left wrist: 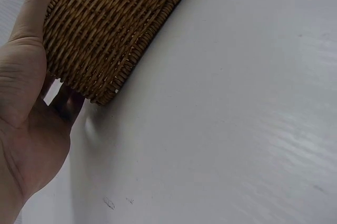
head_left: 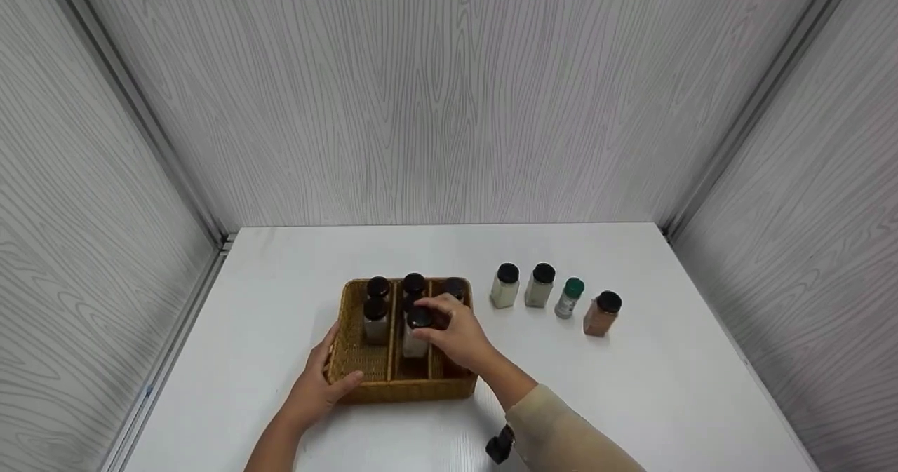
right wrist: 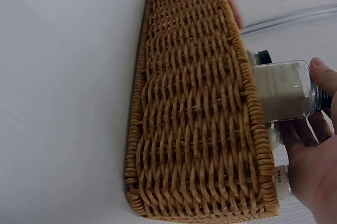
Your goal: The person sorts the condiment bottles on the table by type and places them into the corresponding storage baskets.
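Observation:
A brown wicker basket [head_left: 414, 390] with three long compartments sits on the white table. My left hand [head_left: 313, 392] grips its front left corner, thumb over the rim, fingers on the outer side [left wrist: 31, 108]. With thumb and fingers my right hand [head_left: 457, 333] pinches the black lid of a clear spice jar [head_left: 416, 346]. That jar, upright over the middle compartment, holds pale powder; in the right wrist view its body [right wrist: 284, 90] shows above the basket rim. Two black-lidded jars [head_left: 376, 328] stand in the left compartment, others in the middle, and one [head_left: 455, 287] in the right.
To the right of the basket stand two pale black-lidded jars [head_left: 504, 290] [head_left: 539, 288], a smaller green-lidded jar [head_left: 570, 300] and a reddish-brown jar [head_left: 600, 315]. A small black object [head_left: 499, 447] shows beside the right sleeve. Grey wood-grain panels enclose the table.

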{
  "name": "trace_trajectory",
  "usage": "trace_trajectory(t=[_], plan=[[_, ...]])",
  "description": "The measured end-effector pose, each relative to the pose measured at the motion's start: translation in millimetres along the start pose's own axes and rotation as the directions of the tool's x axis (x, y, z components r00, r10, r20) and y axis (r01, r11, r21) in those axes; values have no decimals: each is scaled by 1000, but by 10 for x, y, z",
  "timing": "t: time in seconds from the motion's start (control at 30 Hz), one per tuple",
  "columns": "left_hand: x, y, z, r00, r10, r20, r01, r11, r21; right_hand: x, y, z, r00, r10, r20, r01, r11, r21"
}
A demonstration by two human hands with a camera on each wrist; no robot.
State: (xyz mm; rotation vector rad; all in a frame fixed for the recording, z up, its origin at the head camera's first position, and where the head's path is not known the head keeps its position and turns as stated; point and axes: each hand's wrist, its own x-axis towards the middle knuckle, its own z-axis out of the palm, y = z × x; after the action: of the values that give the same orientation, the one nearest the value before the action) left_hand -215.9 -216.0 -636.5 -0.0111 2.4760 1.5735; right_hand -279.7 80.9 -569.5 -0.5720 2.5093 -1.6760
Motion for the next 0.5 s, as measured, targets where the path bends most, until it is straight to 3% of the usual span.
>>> trace_trajectory(t=[0.13, 0.5], plan=[[0, -15, -2, 1000, -6, 6, 6, 1000, -10, 37, 38, 15, 1000, 5, -3, -5, 996, -93], [-7, -3, -3, 1000, -12, -2, 12, 1000, -3, 99, 104, 46, 1000, -7, -15, 5, 991, -130]])
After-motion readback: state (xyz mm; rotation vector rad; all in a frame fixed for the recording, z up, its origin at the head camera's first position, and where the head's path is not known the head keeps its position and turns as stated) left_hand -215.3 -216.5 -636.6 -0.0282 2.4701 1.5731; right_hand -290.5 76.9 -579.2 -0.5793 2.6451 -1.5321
